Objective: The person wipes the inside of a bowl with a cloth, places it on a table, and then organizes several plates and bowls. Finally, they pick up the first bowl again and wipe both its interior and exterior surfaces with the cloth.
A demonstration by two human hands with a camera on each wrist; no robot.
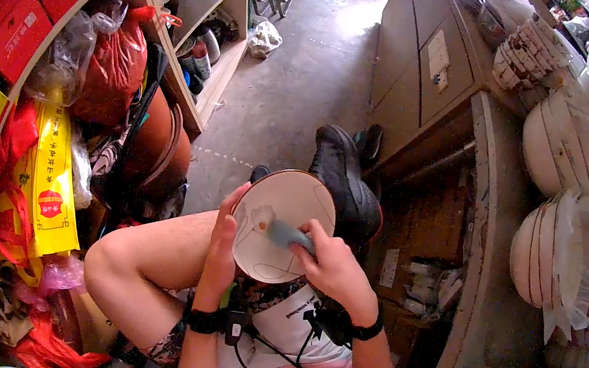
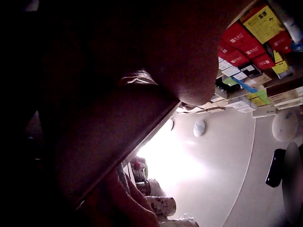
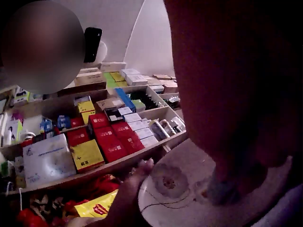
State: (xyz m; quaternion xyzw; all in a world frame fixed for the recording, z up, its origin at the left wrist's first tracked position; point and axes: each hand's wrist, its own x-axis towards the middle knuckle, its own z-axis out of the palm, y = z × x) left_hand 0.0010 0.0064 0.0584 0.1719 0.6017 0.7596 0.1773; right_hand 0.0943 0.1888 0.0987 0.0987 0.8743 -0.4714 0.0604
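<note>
A white bowl with a dark rim and flower pattern (image 1: 274, 255) is tilted toward the head camera above the lap. The left hand (image 1: 224, 239) grips its left side, thumb by the rim; in the left wrist view the bowl's underside (image 2: 113, 137) is dark. The right hand (image 1: 335, 266) pinches a grey-blue cloth or pad (image 1: 291, 236) against the bowl's inside. In the right wrist view the bowl (image 3: 161, 203) shows flowers beside the shadowed right hand (image 3: 236, 161), with part of the cloth (image 3: 222, 193) under its fingers.
Stacked bowls (image 1: 536, 242) stand on the right-hand shelf. At left are a yellow bag (image 1: 52, 181), red bags and red boxes (image 1: 25, 34). A black shoe (image 1: 347, 177) is beyond the bowl, on the floor (image 1: 288, 88). Cables hang near both wrists.
</note>
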